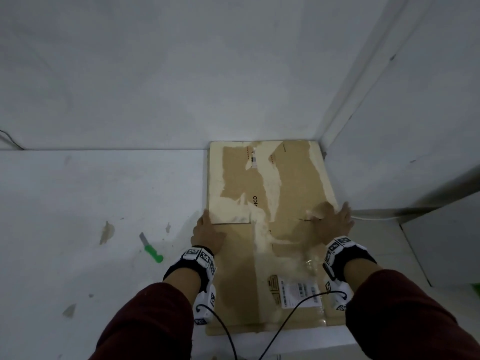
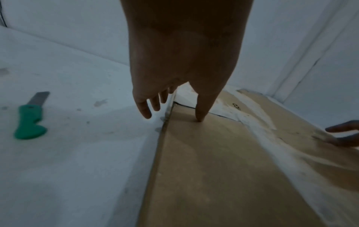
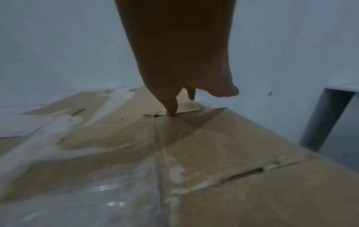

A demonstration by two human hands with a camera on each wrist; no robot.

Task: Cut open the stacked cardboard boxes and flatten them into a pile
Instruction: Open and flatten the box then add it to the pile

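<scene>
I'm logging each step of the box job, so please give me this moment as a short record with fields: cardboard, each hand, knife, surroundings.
cardboard: flattened cardboard lies flat on the white surface in the corner by the walls, torn paler patches on top, a shipping label near the person
left hand: left hand at the cardboard's left edge, thumb on top, fingers down the side
right hand: right hand spread flat, pressing near the right edge
knife: green-handled knife lies apart on the surface, left of the cardboard, untouched
surroundings: small cardboard scraps on the surface
</scene>
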